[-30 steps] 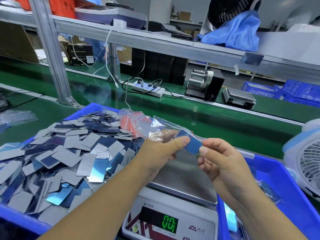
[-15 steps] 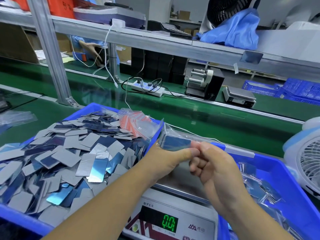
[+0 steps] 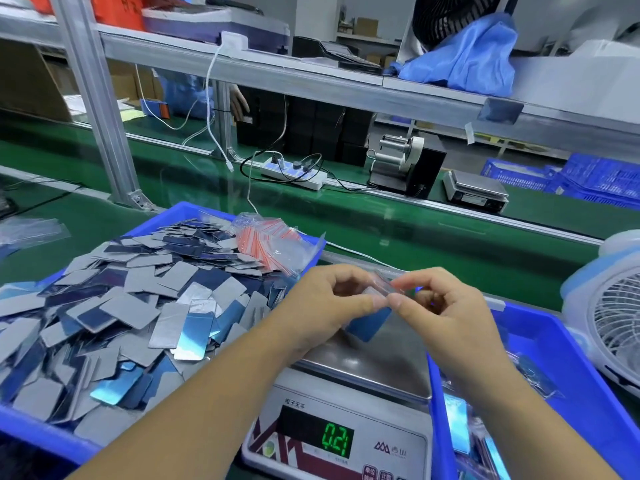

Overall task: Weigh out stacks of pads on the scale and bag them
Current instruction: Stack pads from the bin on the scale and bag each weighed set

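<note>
My left hand [image 3: 329, 306] and my right hand [image 3: 440, 306] meet over the scale [image 3: 367, 372], both pinching the top edge of a small clear bag [image 3: 370, 322] with blue pads inside. The bag hangs just above or on the steel pan; I cannot tell which. The scale's green display [image 3: 337, 440] reads 0.21. Left of the scale, a blue bin [image 3: 45, 436] is heaped with loose grey and blue pads [image 3: 131, 306]. A bundle of empty red-striped bags [image 3: 273, 242] lies on the heap's far right corner.
A second blue bin [image 3: 588, 382] at the right holds filled bags. A white fan [image 3: 613, 317] stands at the far right. Behind runs a green conveyor [image 3: 381, 233] with a power strip [image 3: 294, 173], a tape dispenser [image 3: 405, 164] and another scale [image 3: 476, 190].
Both hands dropped from chest height toward the scale pan with the bag, now hanging downward. The display went from 0.0 to 0.21.
</note>
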Demonstrator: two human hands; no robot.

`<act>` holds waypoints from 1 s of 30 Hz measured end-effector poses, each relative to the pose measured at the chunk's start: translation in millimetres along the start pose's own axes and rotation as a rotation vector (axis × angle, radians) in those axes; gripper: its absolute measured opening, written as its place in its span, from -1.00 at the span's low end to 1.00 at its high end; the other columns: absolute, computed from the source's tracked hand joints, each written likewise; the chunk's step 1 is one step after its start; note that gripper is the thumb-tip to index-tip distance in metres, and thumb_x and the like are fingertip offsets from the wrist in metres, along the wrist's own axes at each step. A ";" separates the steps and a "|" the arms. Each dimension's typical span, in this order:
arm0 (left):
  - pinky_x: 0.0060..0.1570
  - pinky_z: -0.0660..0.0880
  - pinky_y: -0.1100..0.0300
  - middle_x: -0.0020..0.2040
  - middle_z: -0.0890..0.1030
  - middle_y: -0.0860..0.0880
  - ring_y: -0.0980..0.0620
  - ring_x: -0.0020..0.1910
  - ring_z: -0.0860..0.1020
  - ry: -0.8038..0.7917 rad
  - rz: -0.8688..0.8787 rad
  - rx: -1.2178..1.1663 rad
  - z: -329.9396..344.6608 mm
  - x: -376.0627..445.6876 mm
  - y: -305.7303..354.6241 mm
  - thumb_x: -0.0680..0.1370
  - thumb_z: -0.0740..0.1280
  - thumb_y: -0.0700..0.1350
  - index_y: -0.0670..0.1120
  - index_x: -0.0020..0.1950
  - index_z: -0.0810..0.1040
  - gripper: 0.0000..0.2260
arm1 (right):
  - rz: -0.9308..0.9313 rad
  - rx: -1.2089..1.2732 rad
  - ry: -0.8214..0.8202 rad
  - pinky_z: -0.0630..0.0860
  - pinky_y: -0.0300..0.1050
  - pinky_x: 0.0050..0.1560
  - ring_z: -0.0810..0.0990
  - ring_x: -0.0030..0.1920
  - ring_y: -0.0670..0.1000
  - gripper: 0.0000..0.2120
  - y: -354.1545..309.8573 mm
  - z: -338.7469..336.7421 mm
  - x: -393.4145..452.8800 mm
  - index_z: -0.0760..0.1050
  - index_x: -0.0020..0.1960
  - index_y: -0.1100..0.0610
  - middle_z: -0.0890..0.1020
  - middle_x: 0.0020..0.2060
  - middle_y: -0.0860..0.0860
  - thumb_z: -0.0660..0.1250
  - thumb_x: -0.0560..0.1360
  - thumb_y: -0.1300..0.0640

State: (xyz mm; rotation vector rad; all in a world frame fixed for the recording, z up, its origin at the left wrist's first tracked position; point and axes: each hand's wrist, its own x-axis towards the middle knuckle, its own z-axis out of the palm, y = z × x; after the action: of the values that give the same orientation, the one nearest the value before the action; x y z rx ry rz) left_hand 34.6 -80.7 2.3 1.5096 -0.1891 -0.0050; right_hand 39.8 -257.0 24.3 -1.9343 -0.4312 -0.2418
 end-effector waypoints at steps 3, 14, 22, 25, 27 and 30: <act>-0.18 0.48 0.26 -0.22 0.66 0.10 0.16 -0.19 0.58 0.042 0.001 -0.028 -3.3 1.3 -0.4 0.43 0.55 -0.21 0.10 -0.17 0.70 -0.81 | 0.071 0.111 -0.072 0.42 -0.37 -0.31 0.49 -0.34 -0.13 -0.78 3.4 -1.9 0.2 0.64 -0.17 -0.02 0.61 -0.35 -0.12 0.47 0.44 0.30; -0.12 0.56 0.07 -0.18 0.62 -0.12 -0.02 -0.22 0.54 0.031 -0.104 -0.137 -4.0 0.1 4.1 0.45 0.51 -0.19 -0.04 -0.22 0.66 -0.91 | 0.077 0.277 0.025 0.50 -0.28 -0.26 0.58 -0.30 -0.12 -0.60 12.2 -5.3 4.1 0.48 -0.20 -0.13 0.65 -0.33 -0.05 0.45 0.44 0.38; 0.09 0.50 -0.16 -0.08 0.58 -0.23 -0.15 -0.07 0.51 0.006 -0.116 -0.134 -1.3 -0.4 4.3 0.47 0.47 -0.19 -0.16 -0.12 0.57 -0.90 | 0.044 0.369 -0.086 0.48 -0.28 -0.24 0.50 -0.26 -0.07 -0.62 11.7 -1.3 0.7 0.43 -0.15 -0.03 0.58 -0.31 -0.05 0.37 0.46 0.46; 0.04 0.48 -0.09 -0.14 0.59 -0.16 -0.11 -0.09 0.49 0.016 -0.111 -0.113 0.5 0.6 0.4 0.56 0.39 -0.28 -0.14 -0.14 0.57 -0.90 | 0.061 0.354 -0.094 0.48 -0.24 -0.21 0.51 -0.24 -0.04 -0.71 11.9 6.3 -1.2 0.41 -0.10 0.10 0.59 -0.31 -0.06 0.38 0.47 0.44; -0.02 0.46 -0.07 -0.15 0.58 -0.18 -0.10 -0.11 0.47 0.023 -0.096 -0.123 2.2 0.0 -0.9 0.54 0.42 -0.28 -0.14 -0.15 0.58 -0.90 | 0.058 0.335 -0.066 0.50 -0.18 -0.19 0.52 -0.25 -0.03 -0.70 11.0 8.2 -1.2 0.40 -0.12 0.10 0.59 -0.33 -0.06 0.39 0.45 0.45; -0.18 0.46 0.18 -0.24 0.62 -0.02 0.04 -0.22 0.51 0.005 -0.051 -0.041 2.2 -1.6 0.6 0.46 0.48 -0.16 -0.11 -0.14 0.64 -0.94 | 0.051 0.340 -0.041 0.53 -0.07 -0.15 0.54 -0.24 0.01 -0.69 10.3 7.7 -0.4 0.40 -0.14 0.09 0.61 -0.33 -0.02 0.42 0.43 0.44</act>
State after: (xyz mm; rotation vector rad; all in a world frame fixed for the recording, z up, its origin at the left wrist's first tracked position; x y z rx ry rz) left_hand 32.7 -82.7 2.9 1.4731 -0.1461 -0.0455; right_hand 43.4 -253.6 12.4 -1.6167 -0.4202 -0.0880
